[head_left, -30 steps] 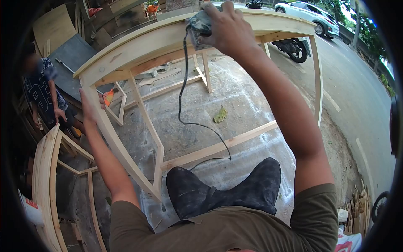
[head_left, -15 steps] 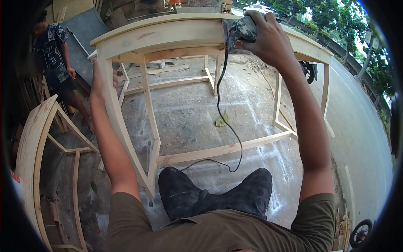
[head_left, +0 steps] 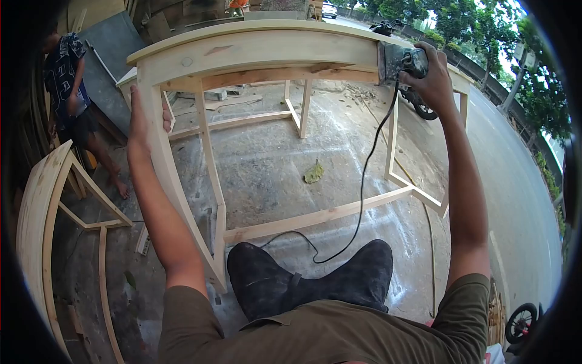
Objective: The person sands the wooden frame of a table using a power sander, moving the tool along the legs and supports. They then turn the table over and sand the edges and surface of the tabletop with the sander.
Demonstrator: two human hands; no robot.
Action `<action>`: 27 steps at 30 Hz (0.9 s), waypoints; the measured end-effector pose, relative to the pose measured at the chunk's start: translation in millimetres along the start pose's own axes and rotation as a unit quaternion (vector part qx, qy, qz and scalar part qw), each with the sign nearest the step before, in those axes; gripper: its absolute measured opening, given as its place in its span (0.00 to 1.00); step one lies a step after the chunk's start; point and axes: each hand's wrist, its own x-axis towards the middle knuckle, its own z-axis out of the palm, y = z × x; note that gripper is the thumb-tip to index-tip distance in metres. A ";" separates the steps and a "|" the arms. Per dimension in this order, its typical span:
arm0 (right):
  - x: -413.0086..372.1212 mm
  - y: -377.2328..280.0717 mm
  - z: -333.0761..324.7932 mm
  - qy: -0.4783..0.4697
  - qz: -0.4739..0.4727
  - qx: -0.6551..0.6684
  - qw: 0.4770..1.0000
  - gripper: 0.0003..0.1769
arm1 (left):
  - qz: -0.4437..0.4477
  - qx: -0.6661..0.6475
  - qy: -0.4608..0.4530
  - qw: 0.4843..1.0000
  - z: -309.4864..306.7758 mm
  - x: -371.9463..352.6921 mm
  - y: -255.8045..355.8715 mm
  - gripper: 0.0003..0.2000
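My two knees (head_left: 254, 273) are bent before the desk (head_left: 273, 54), and one cord (head_left: 364, 176) loops just past them, then rises across the low rail (head_left: 321, 215) to the sander (head_left: 388, 64). A second desk (head_left: 39, 200) stands close on my left. My left hand (head_left: 140, 118) is curled round the first one's left leg, thumb on one side, fingers on the other; my right hand (head_left: 433, 76) clasps the sander against the front board, toward its right end, hiding part of it. Two leaves (head_left: 313, 172) lie on the floor (head_left: 260, 164), one seen through the frame, one smaller at left. Farther off stand one person (head_left: 70, 85), whose shirt (head_left: 65, 82) print is too blurred to read, a motorbike (head_left: 422, 106) partly behind my right hand, and one white car (head_left: 329, 10).
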 end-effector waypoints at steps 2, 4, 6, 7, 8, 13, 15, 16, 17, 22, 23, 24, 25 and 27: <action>-4.9 -10.9 4.4 0.004 -0.002 -0.010 1.000 0.47 | -0.014 -0.009 0.002 1.000 1.0 -1.3 -3.4 0.46; -5.0 -55.0 9.3 0.025 -0.031 -0.014 0.999 0.45 | -0.008 -0.004 0.013 1.000 -1.1 -4.3 1.4 0.46; -7.0 -108.6 11.8 0.029 -0.052 -0.015 0.998 0.44 | 0.007 0.019 0.014 1.000 -0.3 -4.3 -0.3 0.46; -4.7 -133.1 12.9 0.035 -0.061 -0.019 0.997 0.44 | 0.004 0.014 0.014 1.000 -2.2 -1.2 0.0 0.46; -2.9 -155.4 15.8 0.044 -0.073 -0.014 0.996 0.43 | 0.000 0.010 0.013 1.000 -4.1 2.0 -1.7 0.47; 5.9 -268.0 25.9 0.034 -0.114 -0.004 0.993 0.41 | 0.005 0.024 0.020 1.000 -3.3 1.1 -3.8 0.51; 7.4 -309.8 31.0 0.041 -0.129 0.046 0.990 0.39 | 0.009 0.051 0.032 0.998 -8.7 4.5 -4.5 0.50; 9.9 -328.9 39.7 0.062 -0.132 0.075 0.986 0.33 | 0.024 0.054 0.042 0.997 -8.3 2.0 -5.0 0.50; 12.5 -347.4 52.0 0.082 -0.131 0.102 0.983 0.29 | 0.038 0.059 0.049 0.996 -5.3 0.0 -7.0 0.50; 21.7 -438.7 81.5 0.123 -0.114 0.127 0.978 0.20 | 0.077 0.027 0.061 0.995 2.0 10.6 -3.4 0.47; 20.9 -448.9 81.4 0.120 -0.106 0.149 0.976 0.20 | 0.077 0.045 0.069 0.994 5.6 9.0 -0.3 0.47; 23.9 -455.4 77.7 0.075 -0.099 0.161 0.979 0.22 | 0.077 0.063 0.084 0.991 7.9 4.5 1.5 0.46; 25.9 -455.9 77.9 0.027 -0.092 0.175 0.980 0.24 | 0.074 0.077 0.094 0.990 10.8 -0.7 0.6 0.46; 22.7 -430.0 68.5 0.025 -0.094 0.165 0.982 0.23 | 0.070 0.101 0.115 0.986 17.2 -14.9 3.6 0.46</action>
